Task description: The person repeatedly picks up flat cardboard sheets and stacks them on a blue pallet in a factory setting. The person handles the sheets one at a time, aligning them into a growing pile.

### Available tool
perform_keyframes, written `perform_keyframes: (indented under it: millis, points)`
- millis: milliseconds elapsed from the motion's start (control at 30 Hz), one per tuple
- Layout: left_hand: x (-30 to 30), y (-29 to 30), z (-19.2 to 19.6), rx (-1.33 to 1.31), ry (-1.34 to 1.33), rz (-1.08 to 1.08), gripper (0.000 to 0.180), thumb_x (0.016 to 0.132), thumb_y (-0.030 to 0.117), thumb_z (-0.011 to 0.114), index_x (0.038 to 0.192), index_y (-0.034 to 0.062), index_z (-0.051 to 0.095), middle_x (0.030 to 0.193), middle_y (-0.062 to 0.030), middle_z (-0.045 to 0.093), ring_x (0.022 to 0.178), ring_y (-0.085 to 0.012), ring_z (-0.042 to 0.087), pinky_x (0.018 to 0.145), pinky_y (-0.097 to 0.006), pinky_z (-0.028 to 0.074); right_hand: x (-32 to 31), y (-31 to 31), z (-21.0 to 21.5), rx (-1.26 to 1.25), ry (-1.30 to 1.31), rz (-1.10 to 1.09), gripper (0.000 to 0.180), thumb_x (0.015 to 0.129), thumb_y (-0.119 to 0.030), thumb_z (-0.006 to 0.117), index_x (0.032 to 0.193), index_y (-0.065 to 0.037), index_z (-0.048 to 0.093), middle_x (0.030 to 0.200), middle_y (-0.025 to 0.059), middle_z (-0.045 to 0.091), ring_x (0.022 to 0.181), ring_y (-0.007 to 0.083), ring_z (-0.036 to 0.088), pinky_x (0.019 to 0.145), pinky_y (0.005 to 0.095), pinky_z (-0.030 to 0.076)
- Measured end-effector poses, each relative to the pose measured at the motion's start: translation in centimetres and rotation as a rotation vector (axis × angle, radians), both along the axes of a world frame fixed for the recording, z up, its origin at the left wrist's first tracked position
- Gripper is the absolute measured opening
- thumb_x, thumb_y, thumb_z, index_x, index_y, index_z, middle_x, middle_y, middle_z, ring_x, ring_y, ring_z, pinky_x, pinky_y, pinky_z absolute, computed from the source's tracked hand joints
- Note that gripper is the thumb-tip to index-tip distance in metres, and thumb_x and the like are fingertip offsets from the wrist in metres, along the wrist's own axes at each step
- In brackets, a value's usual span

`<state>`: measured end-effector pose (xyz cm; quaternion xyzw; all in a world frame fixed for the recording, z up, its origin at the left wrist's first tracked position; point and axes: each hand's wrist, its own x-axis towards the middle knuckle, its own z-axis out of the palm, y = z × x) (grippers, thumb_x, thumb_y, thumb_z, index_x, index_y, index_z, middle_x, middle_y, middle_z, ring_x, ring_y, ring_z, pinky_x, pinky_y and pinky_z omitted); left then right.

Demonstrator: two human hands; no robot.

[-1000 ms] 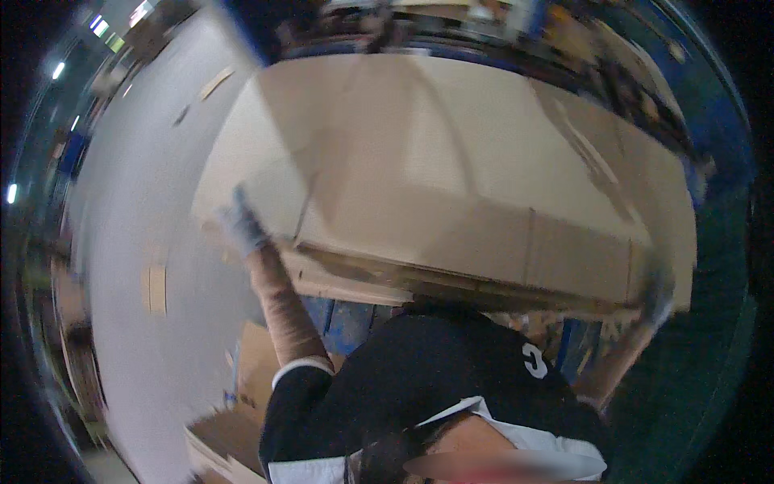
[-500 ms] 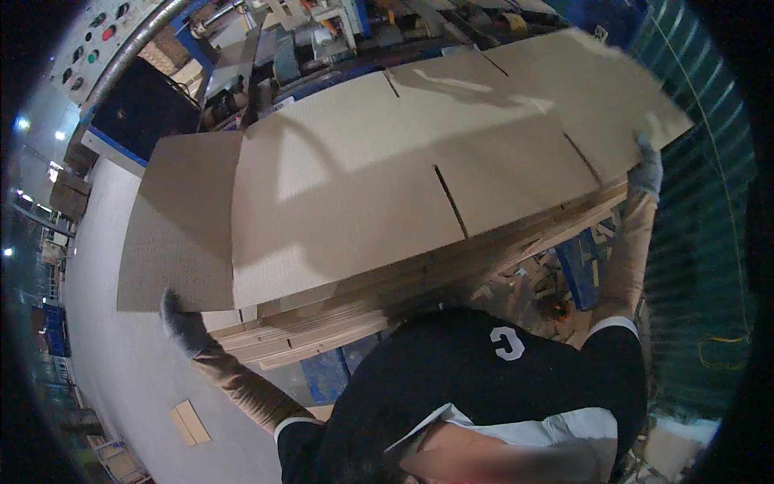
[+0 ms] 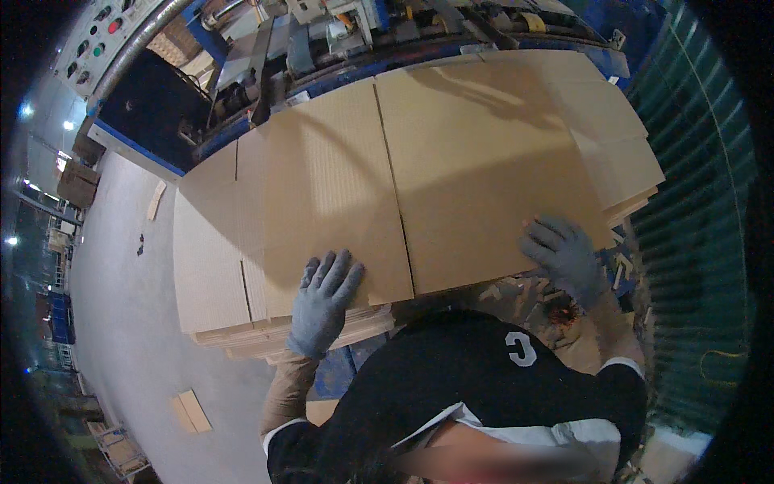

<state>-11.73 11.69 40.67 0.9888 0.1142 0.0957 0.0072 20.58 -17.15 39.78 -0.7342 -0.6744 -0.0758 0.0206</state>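
A flat brown cardboard piece (image 3: 476, 177) with a dark slit across its middle lies on top of a stack of cardboard sheets (image 3: 211, 242). My left hand (image 3: 318, 302), in a grey glove, rests on the piece near its front edge, left of the slit, fingers stretched. My right hand (image 3: 564, 252), also gloved in grey, lies at the piece's front right corner with its fingers extended and its palm over the edge. Neither hand grips anything that I can see. Brown sleeves cover both forearms.
A machine with rollers and metal bars (image 3: 387, 32) stands just beyond the stack. A control panel (image 3: 101, 40) with buttons is at the far left. Green corrugated sheeting (image 3: 693, 210) rises on the right. Cardboard scraps (image 3: 516, 302) lie below the stack; another cardboard piece (image 3: 190, 411) lies on the floor.
Both hands have let go of the wide sheet's outer ends and come inward onto the cardboard. The raised sheet spanning the stack is replaced by a narrower piece lying flat on top.
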Motion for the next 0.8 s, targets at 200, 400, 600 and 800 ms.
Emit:
perform_keyframes:
  millis: [200,400,600,800]
  points:
    - [1.9,3.7,-0.7,0.051,-0.03,0.047,0.055,0.078,0.005,0.053,0.132,0.0105,0.047,0.139,-0.016,0.044,0.128,-0.0359,0.042,0.107,-0.053,0.03,5.5,4.9,0.0,0.049,-0.015,0.142,0.056,0.08,-0.051,0.056,0.123,-0.015,0.057,0.132,0.0118,0.051,0.124,0.0333,0.043,0.099,0.0496,0.037]
    - [9.0,10.1,-1.5,0.068,-0.24,0.122,0.051,0.084,0.011,0.052,0.135,0.0086,0.045,0.142,-0.0173,0.041,0.131,-0.0369,0.039,0.111,-0.051,0.026,12.9,12.9,0.4,0.133,-0.015,0.134,0.064,0.082,-0.056,0.056,0.124,-0.008,0.055,0.13,0.0157,0.051,0.123,0.0372,0.043,0.1,0.0479,0.036]
    - [17.0,19.0,-0.8,0.319,-0.246,0.282,0.062,0.079,0.017,0.065,0.135,0.0043,0.042,0.137,-0.0186,0.045,0.126,-0.0375,0.042,0.107,-0.05,0.029,16.3,22.5,0.0,0.197,-0.015,-0.163,0.06,0.085,-0.05,0.056,0.127,-0.007,0.053,0.13,0.0171,0.052,0.118,0.0353,0.049,0.1,0.0453,0.039]
    - [4.6,15.6,-0.6,-0.033,-0.803,0.725,0.074,0.079,0.038,0.072,0.132,-0.0043,0.042,0.129,-0.0245,0.049,0.123,-0.0366,0.044,0.102,-0.045,0.035,16.3,12.5,-1.1,0.515,0.134,-0.515,0.049,0.084,-0.033,0.063,0.123,-0.006,0.054,0.122,0.0176,0.056,0.115,0.035,0.052,0.094,0.0407,0.044]
